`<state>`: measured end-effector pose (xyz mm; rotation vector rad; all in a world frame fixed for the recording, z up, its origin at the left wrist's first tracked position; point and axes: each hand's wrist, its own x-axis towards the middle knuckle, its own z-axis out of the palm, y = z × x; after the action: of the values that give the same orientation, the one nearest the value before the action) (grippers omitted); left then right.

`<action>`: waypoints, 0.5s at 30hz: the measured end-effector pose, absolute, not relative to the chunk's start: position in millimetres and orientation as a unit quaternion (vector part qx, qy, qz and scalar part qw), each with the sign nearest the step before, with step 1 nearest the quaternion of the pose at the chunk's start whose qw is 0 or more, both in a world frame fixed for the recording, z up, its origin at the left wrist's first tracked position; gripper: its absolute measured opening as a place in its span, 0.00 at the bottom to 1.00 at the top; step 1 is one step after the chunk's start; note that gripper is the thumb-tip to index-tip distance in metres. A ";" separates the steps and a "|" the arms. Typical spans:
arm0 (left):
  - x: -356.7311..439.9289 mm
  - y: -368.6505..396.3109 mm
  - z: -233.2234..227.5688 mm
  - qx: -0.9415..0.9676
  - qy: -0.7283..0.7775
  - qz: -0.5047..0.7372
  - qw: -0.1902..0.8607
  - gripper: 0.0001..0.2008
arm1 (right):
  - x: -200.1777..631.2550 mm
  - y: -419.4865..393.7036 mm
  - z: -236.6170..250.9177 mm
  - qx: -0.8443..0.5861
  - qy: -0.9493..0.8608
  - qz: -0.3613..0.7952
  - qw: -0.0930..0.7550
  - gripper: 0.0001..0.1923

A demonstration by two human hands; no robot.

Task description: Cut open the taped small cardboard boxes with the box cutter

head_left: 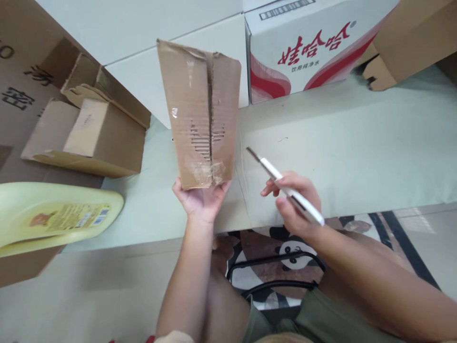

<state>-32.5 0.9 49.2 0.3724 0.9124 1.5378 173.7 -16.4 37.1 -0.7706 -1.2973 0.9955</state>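
- Tiled floor (117, 286) below you, panda-print mat (296, 250) on it.
- Surface (357, 157) ahead of you, pale green, running across the view.
- White-and-red box (303, 52) at its far edge, lettering facing you.
- Open carton (117, 147) on the left of the surface.
- Brown box (200, 105) in front of you, flaps meeting along a ragged seam; your left hand (202, 202) grasps its near end.
- White-handled knife (294, 196) gripped in your right hand (300, 212), blade out, pointing toward the brown box, apart from it.
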 end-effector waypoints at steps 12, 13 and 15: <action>-26.0 -1.5 39.0 0.164 0.321 0.648 0.671 0.31 | 151.7 -18.1 29.7 -0.260 -0.662 0.327 0.622 0.12; -25.9 -1.3 39.1 0.165 0.324 0.647 0.670 0.31 | 151.3 -18.1 29.5 -0.259 -0.661 0.329 0.622 0.12; -25.5 -1.3 39.2 0.169 0.329 0.645 0.668 0.32 | 150.9 -18.8 28.8 -0.265 -0.661 0.333 0.618 0.12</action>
<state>-25.5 -1.3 39.2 0.3821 0.7428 1.4544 150.9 -18.8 28.8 -0.6109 -1.5200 0.7661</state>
